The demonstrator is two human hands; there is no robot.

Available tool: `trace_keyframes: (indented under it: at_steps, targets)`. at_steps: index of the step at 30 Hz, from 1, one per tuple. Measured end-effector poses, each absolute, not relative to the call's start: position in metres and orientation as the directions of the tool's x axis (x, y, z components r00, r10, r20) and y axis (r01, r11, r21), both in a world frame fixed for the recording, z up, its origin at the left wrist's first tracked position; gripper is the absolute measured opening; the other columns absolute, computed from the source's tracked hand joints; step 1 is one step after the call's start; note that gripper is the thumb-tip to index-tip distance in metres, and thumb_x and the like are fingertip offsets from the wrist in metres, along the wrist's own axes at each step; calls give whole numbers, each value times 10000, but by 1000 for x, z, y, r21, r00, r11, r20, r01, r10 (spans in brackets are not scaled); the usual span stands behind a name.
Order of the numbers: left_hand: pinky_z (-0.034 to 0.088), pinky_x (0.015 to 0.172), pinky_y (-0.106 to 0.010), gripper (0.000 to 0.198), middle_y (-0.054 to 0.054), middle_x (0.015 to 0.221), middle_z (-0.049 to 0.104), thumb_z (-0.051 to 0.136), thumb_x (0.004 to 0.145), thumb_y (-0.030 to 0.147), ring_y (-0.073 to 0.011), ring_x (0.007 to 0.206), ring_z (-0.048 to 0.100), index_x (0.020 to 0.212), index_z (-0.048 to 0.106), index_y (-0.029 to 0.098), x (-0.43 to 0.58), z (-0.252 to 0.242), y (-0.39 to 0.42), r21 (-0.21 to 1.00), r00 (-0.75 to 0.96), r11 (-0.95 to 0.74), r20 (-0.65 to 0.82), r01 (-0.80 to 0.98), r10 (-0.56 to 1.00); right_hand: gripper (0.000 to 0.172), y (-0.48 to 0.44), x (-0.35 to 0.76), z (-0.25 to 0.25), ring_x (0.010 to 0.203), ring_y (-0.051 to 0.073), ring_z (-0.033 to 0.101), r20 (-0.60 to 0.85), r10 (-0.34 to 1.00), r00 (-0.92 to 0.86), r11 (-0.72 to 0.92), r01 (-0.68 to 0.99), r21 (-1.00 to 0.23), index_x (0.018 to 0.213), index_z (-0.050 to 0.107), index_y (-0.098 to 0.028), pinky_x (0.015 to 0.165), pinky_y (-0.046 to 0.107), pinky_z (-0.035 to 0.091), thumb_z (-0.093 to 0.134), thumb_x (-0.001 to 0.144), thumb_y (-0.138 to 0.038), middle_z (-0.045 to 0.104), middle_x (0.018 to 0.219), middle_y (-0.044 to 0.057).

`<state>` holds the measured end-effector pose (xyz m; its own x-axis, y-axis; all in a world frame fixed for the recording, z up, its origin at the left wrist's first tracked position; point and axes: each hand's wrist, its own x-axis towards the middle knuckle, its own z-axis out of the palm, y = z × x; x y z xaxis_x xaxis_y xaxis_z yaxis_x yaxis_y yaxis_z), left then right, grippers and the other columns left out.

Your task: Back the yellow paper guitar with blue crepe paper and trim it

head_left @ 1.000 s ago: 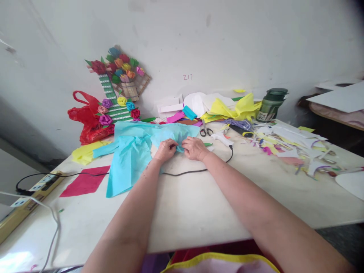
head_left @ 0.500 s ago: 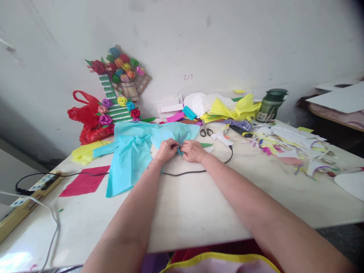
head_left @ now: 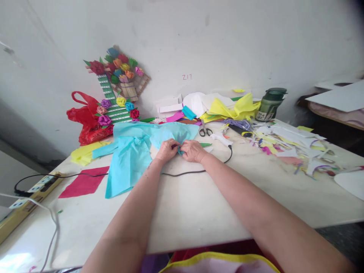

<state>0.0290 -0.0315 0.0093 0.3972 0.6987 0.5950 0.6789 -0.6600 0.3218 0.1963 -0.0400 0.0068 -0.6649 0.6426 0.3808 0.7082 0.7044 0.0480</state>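
Note:
Near the middle of the table, my left hand (head_left: 167, 149) and my right hand (head_left: 192, 150) meet over a small piece of blue paper (head_left: 180, 151). The fingers of both are closed in a pinch on it, so most of it is hidden. Large light-blue crepe paper sheets (head_left: 129, 163) lie crumpled beside and behind my left hand. A white glue gun (head_left: 221, 138) rests to the right of my right hand, with its black cord running under my forearms. Behind that hand lie black-handled scissors (head_left: 205, 131) and a green paper leaf (head_left: 206, 144).
At the back left stand a paper-flower craft (head_left: 118, 112) and a red plastic bag (head_left: 87, 117). A magenta paper square (head_left: 84, 182) and a power strip (head_left: 34, 195) lie left. Paper scraps (head_left: 287, 146) and a green bottle (head_left: 271, 105) occupy the right side.
My hands stay in nearly the same place, with the blue paper shifting slightly between the fingers. The whole view has moved a little.

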Motion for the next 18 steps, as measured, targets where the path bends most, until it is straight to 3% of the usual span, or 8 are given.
trace_keyframes:
  at_steps: [12, 18]
  targets:
    - [456, 692, -238, 226, -35, 739, 629, 481, 685, 73, -128, 675, 570, 795, 664, 147, 33, 9, -31, 307, 424, -653, 560, 692, 712, 247, -39, 199, 8, 986, 203, 518, 330, 697, -637, 683, 730, -33, 880, 669, -183, 740, 291, 402, 474, 729, -200, 657, 912, 70]
    - [461, 701, -254, 326, -37, 758, 633, 463, 689, 72, -135, 677, 570, 970, 620, 129, 34, 8, -30, 356, 377, -587, 508, 727, 775, 238, -40, 200, 10, 978, 209, 520, 313, 692, -650, 688, 726, -12, 870, 668, -183, 738, 297, 399, 476, 732, -204, 660, 888, 71]
